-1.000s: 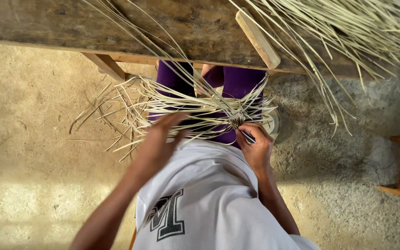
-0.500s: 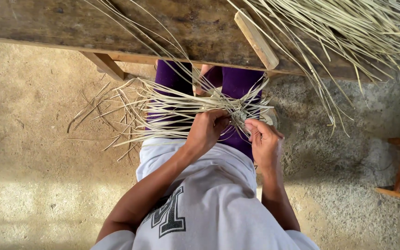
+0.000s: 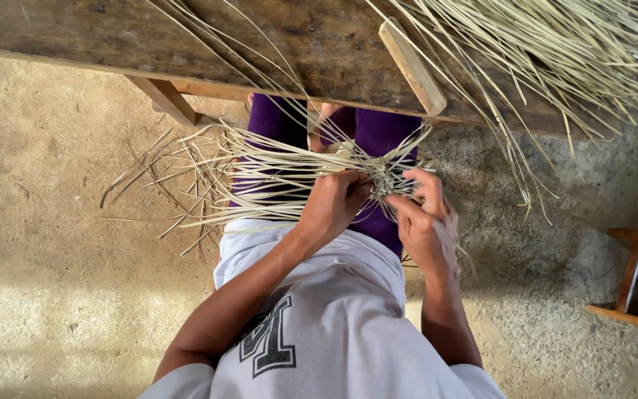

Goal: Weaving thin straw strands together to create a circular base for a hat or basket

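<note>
A small woven knot of pale straw strips (image 3: 384, 179) rests over my lap, with long loose strips (image 3: 260, 174) fanning out to the left across my purple trousers. My left hand (image 3: 334, 203) grips the strips just left of the knot, fingers curled around them. My right hand (image 3: 424, 214) pinches strips at the knot's right side with its fingertips. Both hands touch the weave from opposite sides.
A dark wooden bench (image 3: 311, 44) runs across the top, with a wooden stick (image 3: 411, 65) and a big heap of straw strips (image 3: 555, 52) on it. Scattered strips (image 3: 156, 177) lie on the sandy floor. A wooden stool frame (image 3: 633, 281) stands at right.
My left hand came in from the loose strips and closed on them beside the knot. My right hand shifted up slightly and now pinches strips at the knot.
</note>
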